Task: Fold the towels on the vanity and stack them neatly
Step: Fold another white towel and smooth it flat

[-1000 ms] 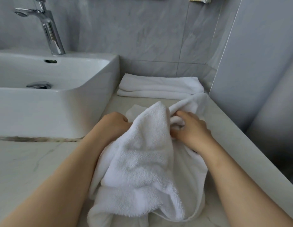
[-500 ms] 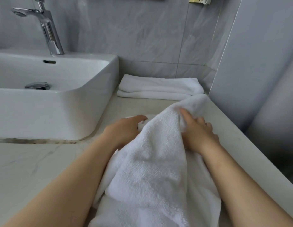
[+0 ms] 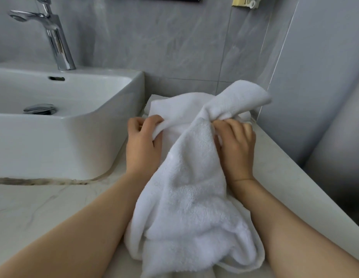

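Observation:
A crumpled white towel [image 3: 186, 201] is lifted off the pale marble vanity top [image 3: 34, 209], hanging in loose folds between my forearms. My left hand [image 3: 143, 145] pinches an edge of it at the upper left. My right hand [image 3: 235, 145] grips a bunched part at the upper right, and a flap of towel sticks up above that hand. The folded white towels [image 3: 152, 100] at the back against the wall are almost fully hidden behind the raised towel; only a corner shows.
A white countertop basin [image 3: 78, 125] with a chrome tap [image 3: 54, 39] stands at the left. Grey tiled wall runs behind. A grey side wall [image 3: 315, 77] closes the right, and the vanity's right edge [image 3: 307, 183] drops off there.
Both hands have raised the towel and pulled its upper edge up and away from me. It now covers the folded stack, which was in plain sight before.

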Action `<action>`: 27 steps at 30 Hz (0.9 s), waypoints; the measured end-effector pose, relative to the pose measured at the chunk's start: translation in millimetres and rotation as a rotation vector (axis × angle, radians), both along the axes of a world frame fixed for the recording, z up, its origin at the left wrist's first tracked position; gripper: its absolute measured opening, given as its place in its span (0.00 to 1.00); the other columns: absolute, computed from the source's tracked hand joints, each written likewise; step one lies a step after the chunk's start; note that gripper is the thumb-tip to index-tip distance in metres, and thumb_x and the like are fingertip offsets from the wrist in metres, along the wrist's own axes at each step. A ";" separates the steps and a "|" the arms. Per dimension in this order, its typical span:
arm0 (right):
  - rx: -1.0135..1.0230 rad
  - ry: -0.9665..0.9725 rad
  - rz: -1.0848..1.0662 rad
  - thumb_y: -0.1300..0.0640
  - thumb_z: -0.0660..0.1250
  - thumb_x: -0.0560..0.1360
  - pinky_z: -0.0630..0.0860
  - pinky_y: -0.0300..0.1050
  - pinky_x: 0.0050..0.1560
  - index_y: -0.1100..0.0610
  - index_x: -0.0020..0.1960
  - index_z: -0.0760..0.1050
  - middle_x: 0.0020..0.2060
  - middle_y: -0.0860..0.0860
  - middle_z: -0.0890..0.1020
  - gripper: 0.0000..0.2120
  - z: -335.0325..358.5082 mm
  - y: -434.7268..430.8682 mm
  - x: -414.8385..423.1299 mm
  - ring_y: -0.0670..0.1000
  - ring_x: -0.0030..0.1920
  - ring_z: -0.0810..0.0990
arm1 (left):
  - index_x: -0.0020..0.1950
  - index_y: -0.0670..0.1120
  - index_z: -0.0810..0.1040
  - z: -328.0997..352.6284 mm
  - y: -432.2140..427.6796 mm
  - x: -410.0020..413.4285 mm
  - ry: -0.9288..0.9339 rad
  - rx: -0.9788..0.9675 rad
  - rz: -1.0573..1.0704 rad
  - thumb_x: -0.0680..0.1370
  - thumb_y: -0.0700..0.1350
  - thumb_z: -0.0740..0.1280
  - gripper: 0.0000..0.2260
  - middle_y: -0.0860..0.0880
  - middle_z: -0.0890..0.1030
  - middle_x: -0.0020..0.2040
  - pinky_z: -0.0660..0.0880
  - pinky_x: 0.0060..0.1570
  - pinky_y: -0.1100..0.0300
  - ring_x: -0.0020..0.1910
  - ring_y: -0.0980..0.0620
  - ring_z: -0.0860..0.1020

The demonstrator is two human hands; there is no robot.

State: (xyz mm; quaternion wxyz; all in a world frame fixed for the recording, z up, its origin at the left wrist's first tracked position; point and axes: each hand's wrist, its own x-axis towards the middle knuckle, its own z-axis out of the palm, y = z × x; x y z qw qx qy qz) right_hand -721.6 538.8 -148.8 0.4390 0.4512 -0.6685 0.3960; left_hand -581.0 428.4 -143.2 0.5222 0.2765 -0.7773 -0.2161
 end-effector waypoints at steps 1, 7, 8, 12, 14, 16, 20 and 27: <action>-0.016 0.030 -0.025 0.61 0.66 0.68 0.65 0.48 0.45 0.51 0.51 0.71 0.43 0.52 0.81 0.13 -0.4 -6.3 -5.7 0.52 0.44 0.67 | 0.59 0.43 0.77 0.0 -4.9 -5.1 0.016 -0.021 0.004 0.76 0.35 0.65 0.12 0.47 0.66 0.52 0.59 0.44 0.85 0.40 0.64 0.62; 0.214 -0.070 -0.152 0.54 0.65 0.74 0.59 0.48 0.56 0.48 0.63 0.73 0.61 0.45 0.76 0.17 4.0 -41.9 -45.0 0.51 0.61 0.66 | 0.58 0.44 0.77 -3.0 -47.0 -38.4 -0.001 -0.015 0.073 0.77 0.34 0.62 0.12 0.53 0.64 0.51 0.62 0.45 0.78 0.43 0.61 0.62; 0.333 -0.161 -0.176 0.52 0.63 0.76 0.57 0.49 0.60 0.47 0.69 0.68 0.67 0.44 0.70 0.21 3.1 -46.8 -51.2 0.52 0.66 0.62 | 0.56 0.48 0.77 -4.1 -57.3 -43.9 -0.008 -0.004 0.093 0.77 0.38 0.64 0.11 0.55 0.65 0.48 0.63 0.47 0.78 0.41 0.61 0.64; 0.570 -0.468 -0.256 0.43 0.55 0.79 0.49 0.53 0.69 0.42 0.75 0.51 0.77 0.45 0.49 0.27 -1.8 -56.6 -73.9 0.55 0.75 0.47 | 0.60 0.64 0.69 0.0 -87.6 -64.5 -0.183 0.101 0.032 0.77 0.42 0.63 0.18 0.56 0.68 0.60 0.64 0.62 0.58 0.57 0.51 0.69; 0.523 -0.553 -0.233 0.42 0.55 0.78 0.49 0.53 0.70 0.42 0.75 0.53 0.76 0.46 0.51 0.26 -1.6 -56.8 -77.4 0.55 0.75 0.49 | 0.72 0.50 0.66 -0.6 -97.8 -66.5 -0.246 0.161 0.061 0.77 0.35 0.60 0.24 0.45 0.59 0.73 0.59 0.68 0.57 0.69 0.45 0.62; 0.421 -0.573 -0.202 0.43 0.57 0.78 0.51 0.51 0.69 0.43 0.73 0.59 0.75 0.46 0.57 0.25 -1.4 -53.8 -76.4 0.53 0.73 0.53 | 0.70 0.45 0.69 -3.5 -102.2 -65.4 -0.200 0.259 0.036 0.77 0.35 0.60 0.21 0.44 0.56 0.75 0.61 0.70 0.53 0.70 0.42 0.63; 0.259 -0.588 -0.102 0.47 0.60 0.77 0.57 0.50 0.66 0.48 0.68 0.68 0.69 0.46 0.68 0.20 0.0 -38.1 -63.1 0.53 0.69 0.61 | 0.69 0.47 0.71 -2.3 -82.8 -50.2 -0.229 0.301 0.003 0.80 0.41 0.59 0.17 0.46 0.54 0.76 0.55 0.71 0.59 0.73 0.48 0.58; 0.131 -0.709 0.070 0.52 0.63 0.77 0.67 0.51 0.60 0.56 0.60 0.76 0.57 0.51 0.78 0.14 -0.3 4.6 -26.3 0.56 0.60 0.72 | 0.63 0.47 0.74 -1.2 -39.6 -5.3 -0.237 0.369 -0.100 0.80 0.44 0.59 0.13 0.49 0.64 0.72 0.60 0.58 0.66 0.62 0.56 0.67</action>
